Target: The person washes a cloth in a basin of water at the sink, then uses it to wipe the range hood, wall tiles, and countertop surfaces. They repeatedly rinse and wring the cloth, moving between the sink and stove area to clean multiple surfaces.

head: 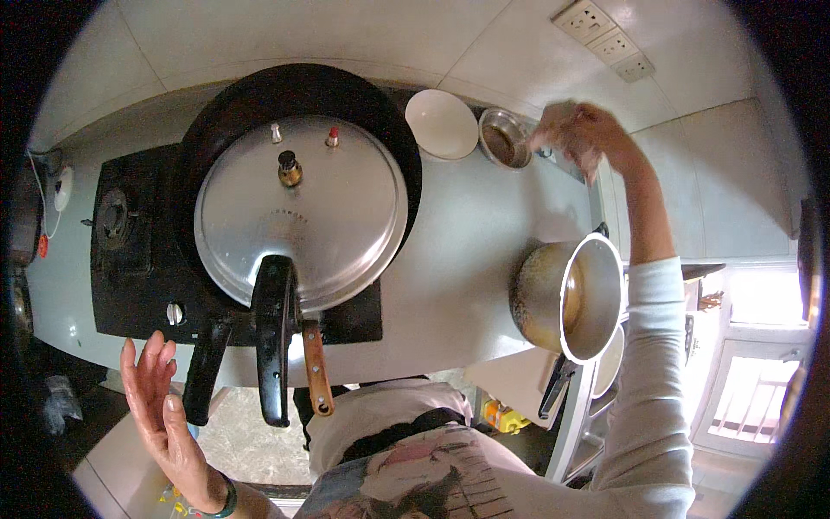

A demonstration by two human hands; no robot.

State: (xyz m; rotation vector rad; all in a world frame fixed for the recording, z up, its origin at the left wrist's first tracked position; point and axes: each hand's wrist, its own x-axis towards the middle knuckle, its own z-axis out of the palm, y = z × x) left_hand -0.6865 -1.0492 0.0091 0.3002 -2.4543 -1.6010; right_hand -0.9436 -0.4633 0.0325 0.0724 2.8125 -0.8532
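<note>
My left hand (159,409) is raised at the stove's front left, palm up and fingers spread, holding nothing. My right hand (577,133) reaches to the back right, beside a small metal bowl (499,139) with something brown inside. It is blurred, and I cannot see whether anything is between its fingers. A pressure cooker lid (343,220) with a black handle (275,337) rests over a large black wok (220,123) on the stove. At the right, an uncovered pressure cooker pot (545,292) with a brown-stained inside stands by the counter's front edge.
A white bowl (441,123) sits beside the metal bowl. A wooden handle (318,370) and a black handle (207,373) jut past the counter's front. The left burner (115,217) is uncovered. A sink (587,447) lies at the lower right. Wall sockets (603,39) are above.
</note>
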